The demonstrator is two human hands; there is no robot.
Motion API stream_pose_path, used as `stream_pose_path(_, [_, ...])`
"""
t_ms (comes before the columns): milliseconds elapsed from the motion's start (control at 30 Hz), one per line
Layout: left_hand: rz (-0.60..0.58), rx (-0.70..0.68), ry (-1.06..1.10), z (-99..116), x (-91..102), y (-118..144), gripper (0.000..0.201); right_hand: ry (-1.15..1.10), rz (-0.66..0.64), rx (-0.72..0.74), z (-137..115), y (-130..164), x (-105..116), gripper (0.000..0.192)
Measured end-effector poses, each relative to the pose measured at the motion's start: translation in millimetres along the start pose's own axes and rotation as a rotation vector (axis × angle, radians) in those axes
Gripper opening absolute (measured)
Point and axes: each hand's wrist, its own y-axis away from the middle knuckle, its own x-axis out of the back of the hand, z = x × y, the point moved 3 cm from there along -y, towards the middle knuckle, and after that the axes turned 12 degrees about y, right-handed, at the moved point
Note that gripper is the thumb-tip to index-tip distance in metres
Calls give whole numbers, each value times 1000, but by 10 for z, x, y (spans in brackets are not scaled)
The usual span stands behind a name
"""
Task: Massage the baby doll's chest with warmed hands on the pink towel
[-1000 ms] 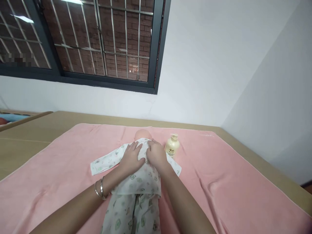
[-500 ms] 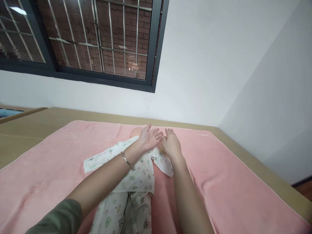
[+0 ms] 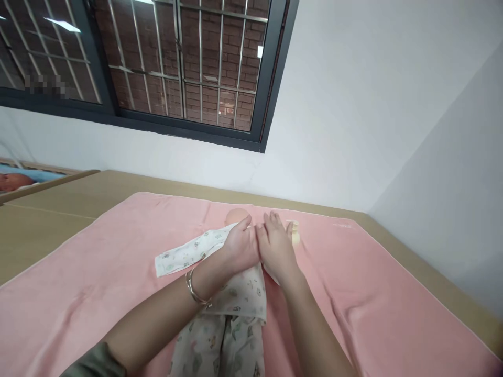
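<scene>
A doll lies on its back on a pink blanket [image 3: 118,251], dressed in a white printed top [image 3: 245,293] and matching trousers [image 3: 220,345]. The rounded crown of its head [image 3: 237,215] shows behind my hands. Above the doll's chest, my left hand [image 3: 242,247] is turned palm up with the thumb out; a silvery bracelet [image 3: 192,288] circles that wrist. My right hand [image 3: 277,248] is palm down with fingers stretched, against the left hand's fingers, which it partly covers. A small pale yellow bottle-like thing [image 3: 296,234] shows just beyond the right hand.
The blanket covers a tan padded surface [image 3: 70,220] that meets a white wall [image 3: 334,104]. A barred window [image 3: 188,73] with a dark frame is above. At the far left, a raised edge borders a blue-lined area with a reddish-brown doll-like head [image 3: 15,181].
My hands have come together, the right now overlapping the left's fingers. The view has shifted left, and the pale yellow thing has come into sight beside my right hand.
</scene>
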Motion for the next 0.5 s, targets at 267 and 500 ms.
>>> stream_pose_path(267, [-49,-128,-140,323,19,567,68,-56,175,515,-1025,755,93,76])
stream_pose_path(500, [-153,-654,-353,27,205,859,95,-64,165,586,-1262,652,215,67])
